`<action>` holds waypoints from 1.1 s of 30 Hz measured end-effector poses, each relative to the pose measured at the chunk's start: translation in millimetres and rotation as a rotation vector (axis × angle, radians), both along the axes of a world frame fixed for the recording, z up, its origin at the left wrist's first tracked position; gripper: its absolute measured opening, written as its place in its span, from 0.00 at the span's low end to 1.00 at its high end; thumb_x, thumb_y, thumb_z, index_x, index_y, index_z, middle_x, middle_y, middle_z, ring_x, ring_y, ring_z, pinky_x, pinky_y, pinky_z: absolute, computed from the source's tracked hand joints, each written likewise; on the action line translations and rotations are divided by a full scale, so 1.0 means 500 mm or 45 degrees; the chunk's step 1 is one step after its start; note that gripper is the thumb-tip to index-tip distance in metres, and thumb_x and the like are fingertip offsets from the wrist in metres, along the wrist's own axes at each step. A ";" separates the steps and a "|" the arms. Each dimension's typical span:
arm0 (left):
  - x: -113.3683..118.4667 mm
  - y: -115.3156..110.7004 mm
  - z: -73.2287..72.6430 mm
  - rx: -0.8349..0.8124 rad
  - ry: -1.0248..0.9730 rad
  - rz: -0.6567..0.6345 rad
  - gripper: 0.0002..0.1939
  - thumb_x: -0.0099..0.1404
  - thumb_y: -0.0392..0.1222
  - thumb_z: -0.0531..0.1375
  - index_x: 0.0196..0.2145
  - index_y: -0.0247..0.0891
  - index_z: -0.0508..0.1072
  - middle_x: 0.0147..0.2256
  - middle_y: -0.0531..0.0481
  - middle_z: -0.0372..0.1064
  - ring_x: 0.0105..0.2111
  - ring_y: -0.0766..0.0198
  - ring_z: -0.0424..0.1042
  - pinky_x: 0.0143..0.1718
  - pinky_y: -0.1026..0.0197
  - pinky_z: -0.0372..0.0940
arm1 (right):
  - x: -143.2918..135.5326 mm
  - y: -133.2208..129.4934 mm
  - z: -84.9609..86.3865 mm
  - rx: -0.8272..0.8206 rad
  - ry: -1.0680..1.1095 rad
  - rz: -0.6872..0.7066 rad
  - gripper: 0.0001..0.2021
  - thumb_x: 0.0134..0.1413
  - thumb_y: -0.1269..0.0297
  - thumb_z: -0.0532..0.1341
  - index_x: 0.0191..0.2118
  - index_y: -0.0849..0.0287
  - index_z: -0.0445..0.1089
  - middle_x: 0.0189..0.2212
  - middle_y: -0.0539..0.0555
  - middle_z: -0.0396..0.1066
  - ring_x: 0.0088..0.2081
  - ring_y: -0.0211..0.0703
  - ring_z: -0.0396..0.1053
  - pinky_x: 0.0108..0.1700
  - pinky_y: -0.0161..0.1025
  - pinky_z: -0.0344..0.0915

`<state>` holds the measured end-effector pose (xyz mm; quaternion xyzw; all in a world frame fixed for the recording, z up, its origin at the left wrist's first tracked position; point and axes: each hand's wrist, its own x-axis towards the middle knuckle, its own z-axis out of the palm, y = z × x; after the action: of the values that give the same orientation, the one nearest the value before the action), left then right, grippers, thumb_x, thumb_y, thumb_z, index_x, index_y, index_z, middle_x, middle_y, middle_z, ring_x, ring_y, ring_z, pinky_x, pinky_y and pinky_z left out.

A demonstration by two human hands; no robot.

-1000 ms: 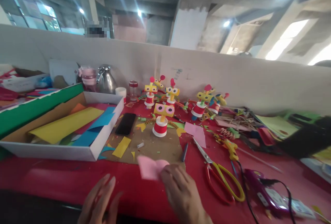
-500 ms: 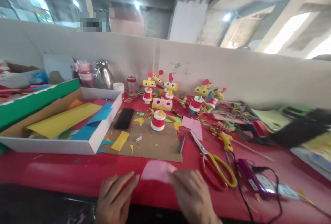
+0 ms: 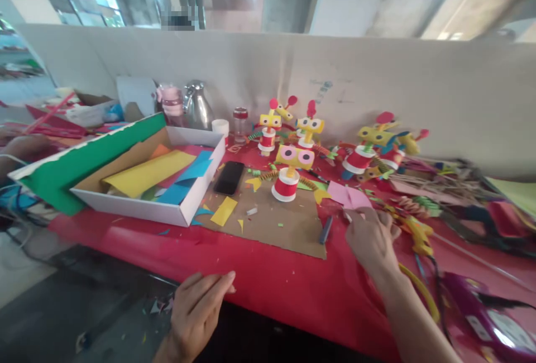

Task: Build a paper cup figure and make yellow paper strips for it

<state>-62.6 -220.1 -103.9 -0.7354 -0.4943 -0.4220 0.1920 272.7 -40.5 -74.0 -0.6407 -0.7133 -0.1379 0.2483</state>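
Observation:
My left hand is over the front edge of the red table, its fingers loosely stretched and nothing in them. Further right, my right hand is closed and palm down at the near edge of the pink paper; its fingertips are hidden, so what they grip cannot be made out. Under my right wrist and forearm lie scissors, with a yellow handle showing. A toy figure with a red and white cup body and a yellow head stands on the cardboard, beside a yellow paper piece.
On the left is a white box of coloured paper, with a black phone beside it. More toy figures stand behind. A yellow glue gun and a purple device with a cord are at the right. Another person's hand shows far left.
The view has swung left. My right hand has moved forward and right, over the scissors. The pink piece between my hands has left the front; two pink pieces now show near my right hand.

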 end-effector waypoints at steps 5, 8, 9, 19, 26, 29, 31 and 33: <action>-0.047 0.071 0.020 -0.137 -0.081 0.210 0.12 0.66 0.31 0.57 0.46 0.40 0.75 0.36 0.47 0.78 0.35 0.61 0.76 0.41 0.58 0.70 | -0.102 -0.123 -0.013 0.134 0.067 0.504 0.13 0.54 0.74 0.54 0.37 0.56 0.75 0.38 0.57 0.73 0.44 0.52 0.65 0.44 0.49 0.60; -0.043 0.119 0.043 -0.237 -0.094 0.248 0.11 0.67 0.33 0.56 0.42 0.40 0.77 0.37 0.46 0.77 0.37 0.58 0.75 0.41 0.55 0.71 | -0.164 -0.165 -0.011 0.135 0.131 0.694 0.15 0.55 0.76 0.54 0.39 0.53 0.74 0.37 0.55 0.73 0.43 0.52 0.65 0.43 0.48 0.61; -0.040 0.128 0.051 -0.236 -0.110 0.218 0.12 0.67 0.32 0.55 0.42 0.40 0.77 0.38 0.46 0.77 0.39 0.58 0.75 0.43 0.56 0.71 | -0.182 -0.172 -0.010 0.133 0.155 0.751 0.15 0.55 0.77 0.53 0.39 0.53 0.74 0.37 0.55 0.74 0.42 0.51 0.66 0.42 0.47 0.61; -0.285 0.209 0.189 -0.497 0.014 0.649 0.14 0.68 0.44 0.55 0.43 0.37 0.78 0.40 0.40 0.78 0.41 0.52 0.75 0.44 0.52 0.68 | -0.372 -0.143 -0.004 -0.149 -0.036 1.192 0.17 0.54 0.75 0.58 0.48 0.55 0.71 0.47 0.60 0.72 0.50 0.55 0.67 0.48 0.51 0.68; -0.422 0.331 0.199 -0.863 0.257 0.433 0.28 0.52 0.45 0.67 0.52 0.40 0.75 0.50 0.39 0.74 0.51 0.46 0.70 0.54 0.50 0.63 | -0.460 -0.107 -0.048 -0.001 -0.162 1.175 0.16 0.58 0.54 0.62 0.52 0.44 0.71 0.56 0.63 0.68 0.55 0.62 0.67 0.48 0.60 0.69; -0.382 0.350 0.187 -0.833 0.268 0.271 0.32 0.53 0.40 0.65 0.57 0.42 0.70 0.54 0.41 0.71 0.55 0.50 0.67 0.57 0.52 0.60 | -0.459 -0.095 -0.072 0.120 -0.179 1.202 0.17 0.59 0.55 0.61 0.53 0.48 0.71 0.53 0.64 0.72 0.53 0.61 0.70 0.47 0.58 0.71; -0.357 0.363 0.186 -0.824 0.211 0.209 0.30 0.52 0.37 0.64 0.55 0.42 0.73 0.54 0.42 0.71 0.55 0.49 0.67 0.57 0.51 0.59 | -0.457 -0.090 -0.079 0.161 -0.197 1.229 0.17 0.59 0.57 0.60 0.53 0.51 0.71 0.51 0.64 0.73 0.52 0.59 0.71 0.47 0.55 0.72; -0.345 0.375 0.192 -0.839 0.120 0.177 0.21 0.54 0.37 0.62 0.46 0.43 0.78 0.51 0.44 0.74 0.52 0.51 0.70 0.55 0.52 0.60 | -0.456 -0.089 -0.080 0.155 -0.214 1.245 0.16 0.60 0.58 0.60 0.53 0.52 0.71 0.51 0.63 0.73 0.51 0.57 0.72 0.48 0.54 0.72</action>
<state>-235.0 -32.7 -7.8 -0.7413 -0.6435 -0.1910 -0.0050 44.8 -85.2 -113.9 -0.2024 -0.9384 -0.0979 0.2624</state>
